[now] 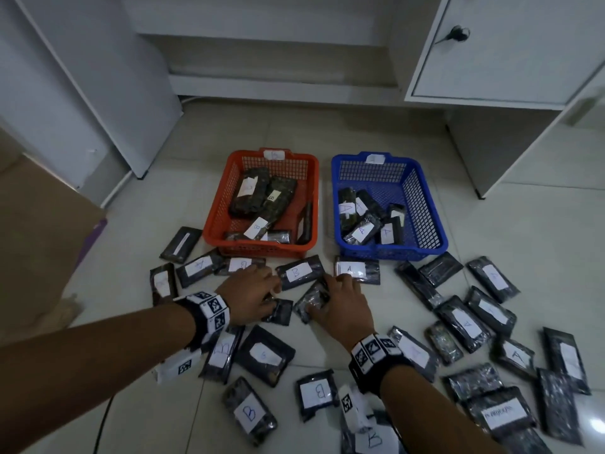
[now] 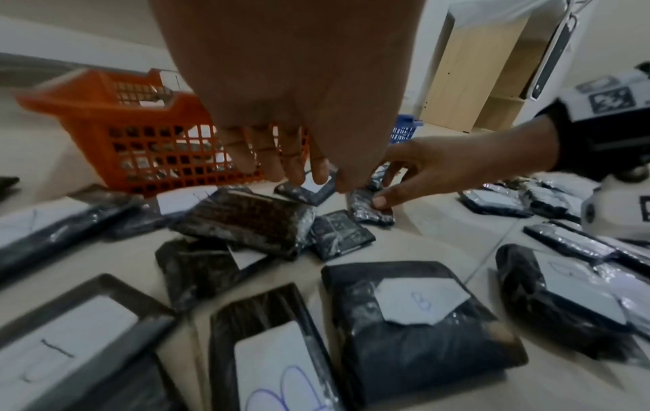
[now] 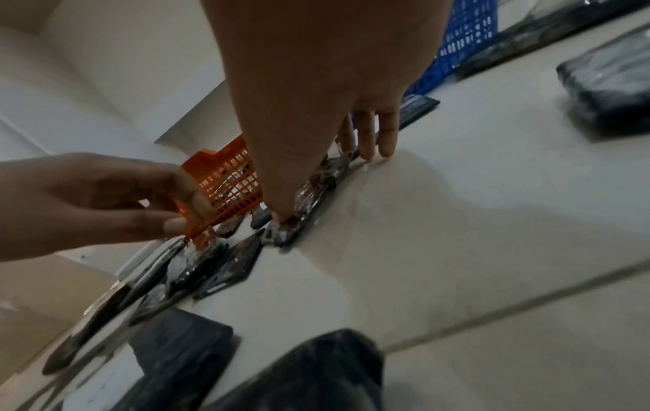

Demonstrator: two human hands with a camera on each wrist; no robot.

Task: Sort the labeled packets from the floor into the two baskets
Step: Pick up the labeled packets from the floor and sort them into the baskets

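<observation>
Pale tiled floor [image 1: 491, 224] in front of white cabinets; a cardboard sheet [image 1: 39, 231] lies at the left edge. Two mesh baskets sit side by side, a narrow strip of bare tile between them: orange basket [image 1: 314, 191] on the left, tagged B, holding several dark packets; blue basket [image 1: 425, 198] on the right, with A-labelled packets.

Dark plastic-wrapped packets with white labels are scattered across the near floor — thickest on the right and along the bottom edge. Open tile remains to the right of the blue basket and in a patch just right of the right hand.

Left hand [image 1: 252, 296]: fingers spread and relaxed over a small packet [image 1: 281, 311] near the orange basket's front edge; whether it actually grips it, cannot tell.

Right hand [image 1: 343, 306]: thumb and fingers pinch the edges of a glossy unlabelled packet [image 1: 312, 298] lying tilted on the floor — just below a B packet [image 1: 299, 271] and an A packet [image 1: 357, 268].
</observation>
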